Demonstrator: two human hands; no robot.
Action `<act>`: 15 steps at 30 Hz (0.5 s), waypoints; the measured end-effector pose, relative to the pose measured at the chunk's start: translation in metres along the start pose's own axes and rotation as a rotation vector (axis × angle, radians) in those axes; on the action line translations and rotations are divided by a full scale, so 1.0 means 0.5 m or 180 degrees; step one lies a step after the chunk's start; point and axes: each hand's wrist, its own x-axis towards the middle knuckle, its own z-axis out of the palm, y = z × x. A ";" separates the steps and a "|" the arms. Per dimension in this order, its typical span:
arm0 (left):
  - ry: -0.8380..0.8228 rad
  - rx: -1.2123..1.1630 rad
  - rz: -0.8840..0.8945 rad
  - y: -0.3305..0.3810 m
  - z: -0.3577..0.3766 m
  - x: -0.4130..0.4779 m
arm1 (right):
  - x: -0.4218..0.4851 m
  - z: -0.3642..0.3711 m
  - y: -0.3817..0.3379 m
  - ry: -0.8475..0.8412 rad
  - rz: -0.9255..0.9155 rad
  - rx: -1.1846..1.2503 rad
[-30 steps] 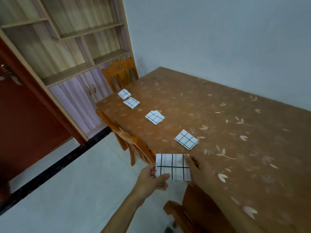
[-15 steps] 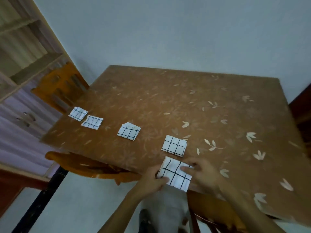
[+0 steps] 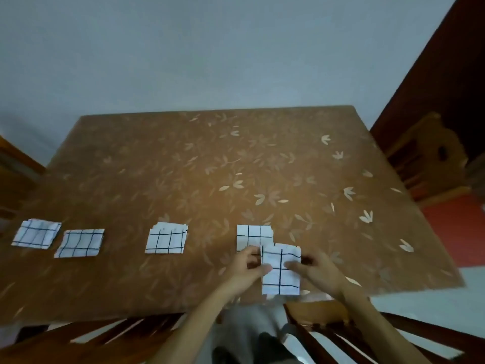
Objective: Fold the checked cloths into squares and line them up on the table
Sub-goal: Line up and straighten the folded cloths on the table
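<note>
Pale grey wall (image 3: 236, 48) rises behind a brown, leaf-patterned tabletop (image 3: 236, 166). One wooden chair (image 3: 425, 158) stands off its right edge, and another chair (image 3: 328, 317) sits at its near edge. Four folded checked squares lie in a row parallel to the near edge: leftmost cloth (image 3: 35, 233), second cloth (image 3: 80, 243) just beside it, third cloth (image 3: 166, 239) and fourth cloth (image 3: 253, 236). A fifth cloth (image 3: 280, 271) sits at the near edge, overlapping the fourth's near right corner. The left grip (image 3: 246, 269) pinches its left edge, fingers curled. The right grip (image 3: 317, 271) holds its right side, thumb on top.
</note>
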 end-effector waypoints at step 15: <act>0.0654 0.2344 0.0681 -0.028 0.064 0.242 | 0.134 -0.066 0.204 0.1442 0.1099 0.1349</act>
